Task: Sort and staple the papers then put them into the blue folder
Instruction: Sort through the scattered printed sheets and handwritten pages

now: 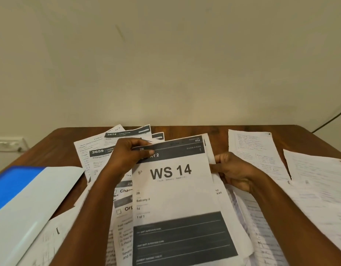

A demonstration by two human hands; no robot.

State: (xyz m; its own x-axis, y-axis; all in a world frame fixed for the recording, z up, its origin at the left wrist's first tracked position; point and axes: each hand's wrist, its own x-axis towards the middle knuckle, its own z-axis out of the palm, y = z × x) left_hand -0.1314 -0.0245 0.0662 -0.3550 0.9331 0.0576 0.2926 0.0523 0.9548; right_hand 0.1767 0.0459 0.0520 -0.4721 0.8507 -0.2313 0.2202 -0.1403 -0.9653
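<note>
A printed sheet headed "WS 14" (177, 191) lies on top of a loose stack of papers in the middle of the brown table (50, 143). My left hand (127, 156) pinches its top left corner, fingers curled over the dark header bar. My right hand (233, 169) grips the right edge of the stack, thumb on top. More printed sheets (100, 148) fan out behind and under my left hand. The blue folder (14, 185) lies open at the left, with a white sheet (37, 204) across it. No stapler is in view.
Handwritten pages (257, 150) and further sheets (319, 179) are spread over the right side of the table. A wall socket (6, 144) sits low on the left wall. A dark cable (330, 120) runs down the wall at the far right. The table's back edge meets the wall.
</note>
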